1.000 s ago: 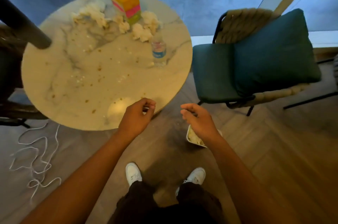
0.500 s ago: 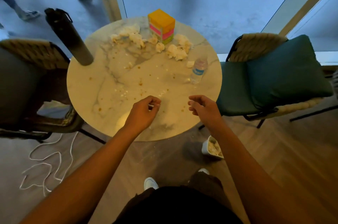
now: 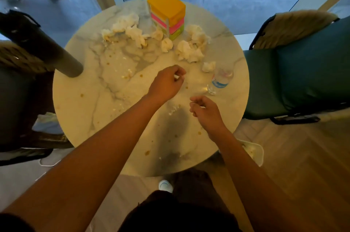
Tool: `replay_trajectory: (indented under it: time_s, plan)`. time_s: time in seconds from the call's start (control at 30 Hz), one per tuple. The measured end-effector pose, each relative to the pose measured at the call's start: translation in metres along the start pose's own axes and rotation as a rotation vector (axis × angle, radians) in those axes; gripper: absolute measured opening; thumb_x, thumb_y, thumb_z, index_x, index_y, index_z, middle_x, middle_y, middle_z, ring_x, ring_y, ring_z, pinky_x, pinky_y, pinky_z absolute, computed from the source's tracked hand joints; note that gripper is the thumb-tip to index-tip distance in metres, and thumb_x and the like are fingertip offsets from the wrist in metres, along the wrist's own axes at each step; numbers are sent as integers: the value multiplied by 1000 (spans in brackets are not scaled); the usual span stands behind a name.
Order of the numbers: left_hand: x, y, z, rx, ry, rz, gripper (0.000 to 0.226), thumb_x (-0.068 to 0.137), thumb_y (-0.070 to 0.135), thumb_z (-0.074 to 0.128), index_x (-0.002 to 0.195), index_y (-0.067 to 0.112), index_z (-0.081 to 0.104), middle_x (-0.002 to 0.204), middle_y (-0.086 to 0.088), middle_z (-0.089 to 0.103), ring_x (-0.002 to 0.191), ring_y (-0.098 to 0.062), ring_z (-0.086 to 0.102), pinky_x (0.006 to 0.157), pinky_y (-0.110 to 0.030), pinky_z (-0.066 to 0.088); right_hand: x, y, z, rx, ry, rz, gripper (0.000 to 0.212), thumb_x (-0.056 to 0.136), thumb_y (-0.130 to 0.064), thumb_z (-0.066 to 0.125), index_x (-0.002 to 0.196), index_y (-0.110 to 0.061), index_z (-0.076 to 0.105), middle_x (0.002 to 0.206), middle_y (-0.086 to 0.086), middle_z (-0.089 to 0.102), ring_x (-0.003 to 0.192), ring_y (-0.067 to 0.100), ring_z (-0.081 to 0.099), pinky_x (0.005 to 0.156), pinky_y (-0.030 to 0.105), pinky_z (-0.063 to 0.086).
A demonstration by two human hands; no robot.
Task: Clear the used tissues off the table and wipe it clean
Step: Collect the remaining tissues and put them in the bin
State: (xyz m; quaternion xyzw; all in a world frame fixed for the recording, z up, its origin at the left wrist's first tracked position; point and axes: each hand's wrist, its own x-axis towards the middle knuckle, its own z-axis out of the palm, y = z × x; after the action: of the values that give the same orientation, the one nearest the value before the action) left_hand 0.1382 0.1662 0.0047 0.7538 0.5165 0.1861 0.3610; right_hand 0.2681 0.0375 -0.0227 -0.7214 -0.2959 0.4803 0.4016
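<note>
Several crumpled used tissues (image 3: 189, 50) lie in an arc across the far part of the round marble table (image 3: 79, 110), around a yellow, pink and green tissue box (image 3: 167, 14). One more small wad (image 3: 208, 66) sits near a water bottle. Brown crumbs and white bits are scattered over the tabletop. My left hand (image 3: 166, 83) hovers over the table's middle, fingers curled, pinching a small white tissue scrap. My right hand (image 3: 207, 111) is lower and to the right, above the near half, with fingers curled and nothing visible in them.
A clear water bottle (image 3: 220, 80) stands at the table's right. A tall dark flask (image 3: 37, 44) stands at the left edge. A white bin (image 3: 254, 151) with tissues sits on the floor under the near right rim. Green cushioned chair (image 3: 303, 72) on the right, another chair on the left.
The view has come closer over the table. Both hands have moved forward from the near edge to above the tabletop, the left farther toward the tissues.
</note>
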Motion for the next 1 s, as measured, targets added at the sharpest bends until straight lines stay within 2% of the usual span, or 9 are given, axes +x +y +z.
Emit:
replay_trajectory:
  time_s: [0.13, 0.37, 0.47, 0.57, 0.6, 0.67, 0.8, 0.9, 1.0]
  plan:
    - [69, -5, 12, 107, -63, 73, 22, 93, 22, 65, 115, 24, 65, 120, 1, 58, 88, -16, 64, 86, -40, 54, 37, -4, 22, 56, -11, 58, 13, 93, -23, 63, 102, -29, 70, 93, -7, 69, 81, 12, 66, 76, 34, 56]
    - [131, -16, 31, 214, -164, 127, 51, 91, 19, 67, 139, 22, 52, 140, -10, 45, 124, -28, 53, 97, -39, 49, 78, -14, 38, 222, 58, 168, 9, 99, -27, 59, 96, -25, 67, 86, -3, 68, 82, 15, 64, 78, 37, 55]
    - [140, -30, 32, 210, -161, 167, 40, 92, 18, 67, 130, 19, 58, 127, -11, 54, 113, -30, 57, 90, -38, 52, 87, -22, 41, 348, 107, 225, 11, 102, -22, 55, 100, -19, 65, 90, 2, 68, 83, 16, 63, 75, 32, 52]
    - [138, -38, 19, 118, -139, 227, 26, 93, 18, 69, 118, 15, 64, 108, -4, 59, 91, -19, 60, 73, -7, 43, 90, -34, 44, 494, 174, 291, 14, 104, -25, 52, 105, -16, 64, 96, 7, 67, 89, 25, 66, 76, 34, 53]
    - [135, -38, 11, 83, -140, 236, 25, 93, 21, 70, 117, 15, 65, 105, -1, 61, 84, -13, 58, 69, -3, 42, 89, -39, 45, 575, 198, 306, 17, 104, -27, 51, 110, -15, 63, 99, 9, 66, 92, 27, 66, 78, 36, 54]
    - [124, -37, -8, 27, -164, 249, 26, 91, 28, 73, 115, 19, 67, 100, 5, 63, 76, -5, 57, 69, -2, 43, 84, -49, 49, 748, 235, 324, 26, 104, -34, 51, 121, -17, 60, 105, 10, 64, 94, 29, 66, 84, 42, 56]
    - [100, -39, -40, -28, -287, 316, 24, 90, 32, 75, 111, 21, 70, 99, 8, 69, 83, -3, 64, 77, -10, 52, 73, -60, 62, 999, 225, 298, 42, 100, -48, 57, 138, -29, 56, 125, 13, 59, 99, 32, 70, 88, 44, 60]
    - [87, -42, -51, -46, -342, 389, 20, 90, 26, 75, 107, 16, 72, 96, 5, 72, 86, -5, 68, 80, -16, 55, 66, -63, 76, 988, 225, 175, 33, 105, -39, 51, 137, -34, 57, 136, 12, 58, 97, 28, 72, 88, 41, 59]
    - [82, -47, -52, -31, -397, 432, 17, 90, 16, 73, 107, 12, 73, 98, 3, 73, 90, -5, 68, 84, -18, 56, 61, -60, 87, 914, 280, 115, 29, 108, -28, 48, 134, -22, 59, 127, 9, 65, 99, 23, 70, 86, 36, 58]
